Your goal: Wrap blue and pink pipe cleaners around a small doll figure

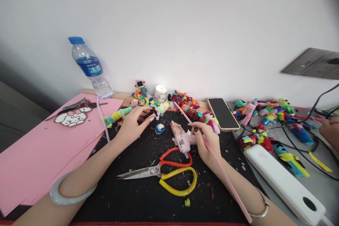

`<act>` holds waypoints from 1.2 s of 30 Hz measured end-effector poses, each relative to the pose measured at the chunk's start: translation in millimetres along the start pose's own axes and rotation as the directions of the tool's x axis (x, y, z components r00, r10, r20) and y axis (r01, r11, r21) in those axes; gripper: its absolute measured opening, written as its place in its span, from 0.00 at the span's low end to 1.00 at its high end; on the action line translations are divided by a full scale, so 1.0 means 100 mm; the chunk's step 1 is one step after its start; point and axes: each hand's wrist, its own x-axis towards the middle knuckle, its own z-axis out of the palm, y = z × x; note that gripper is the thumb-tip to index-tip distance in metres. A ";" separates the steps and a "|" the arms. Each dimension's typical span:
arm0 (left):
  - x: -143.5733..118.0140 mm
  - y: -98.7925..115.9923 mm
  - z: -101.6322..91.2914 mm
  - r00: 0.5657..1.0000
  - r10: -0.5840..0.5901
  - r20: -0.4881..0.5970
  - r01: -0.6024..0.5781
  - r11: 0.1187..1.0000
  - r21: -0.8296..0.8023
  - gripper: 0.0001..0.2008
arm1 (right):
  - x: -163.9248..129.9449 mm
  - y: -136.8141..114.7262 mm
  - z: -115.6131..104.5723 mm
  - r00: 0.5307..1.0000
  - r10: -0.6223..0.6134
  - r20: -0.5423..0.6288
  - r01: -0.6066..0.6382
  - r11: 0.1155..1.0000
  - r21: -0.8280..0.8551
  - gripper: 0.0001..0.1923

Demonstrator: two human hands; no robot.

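A long pink pipe cleaner runs through my right hand, pinched between thumb and fingers; its far end points up toward the colourful figures. My left hand has its fingers curled together near the yellow and lilac pipe-cleaner pieces. Something dark shows at those fingertips, but I cannot make it out. Between the hands lies a small blue round piece with a white centre. A pale pink glue gun rests beside my right hand. Scissors with red and yellow handles lie nearer to me, blades pointing left.
Fuzzy scraps dot the black mat. Pink sheets and a water bottle are at left. A phone, pipe-cleaner figures, a white power strip and cables lie at right, near another person's hand.
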 end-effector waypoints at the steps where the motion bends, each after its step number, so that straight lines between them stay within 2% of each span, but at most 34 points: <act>1: 0.00 0.00 0.00 1.000 -0.004 -0.002 0.004 1.000 -0.011 0.17 | 0.00 0.00 0.00 1.000 -0.006 0.002 0.006 1.000 0.003 0.12; 6: -0.01 -0.01 0.02 0.999 -0.045 -0.009 0.044 0.992 -0.120 0.15 | 0.02 0.01 0.01 0.999 -0.042 0.003 0.042 0.999 -0.005 0.12; 11: -0.02 0.03 0.02 0.993 -0.114 0.028 0.118 0.948 -0.297 0.16 | 0.03 -0.01 -0.01 0.985 -0.168 -0.026 0.168 0.986 0.005 0.07; 13: -0.03 0.06 0.01 0.991 -0.131 0.038 0.136 0.931 -0.338 0.15 | 0.02 -0.02 -0.01 0.983 -0.184 -0.027 0.184 0.983 0.012 0.06; 19: -0.04 0.07 0.04 0.987 -0.162 0.019 0.156 0.908 -0.388 0.15 | -0.01 -0.02 0.00 0.997 -0.077 0.029 0.075 0.996 0.056 0.16; 24: -0.03 0.07 0.10 0.985 -0.167 0.036 0.162 0.849 -0.503 0.14 | -0.01 -0.04 -0.02 0.989 -0.136 0.063 0.128 0.985 0.119 0.21; 30: -0.03 0.09 0.12 0.987 -0.161 0.021 0.149 0.850 -0.506 0.14 | 0.02 -0.05 -0.02 0.977 -0.213 0.018 0.210 0.972 0.105 0.16; 36: -0.04 0.06 0.10 0.983 -0.186 0.002 0.162 0.851 -0.499 0.17 | 0.03 -0.01 0.00 0.980 -0.200 -0.009 0.200 0.978 0.066 0.17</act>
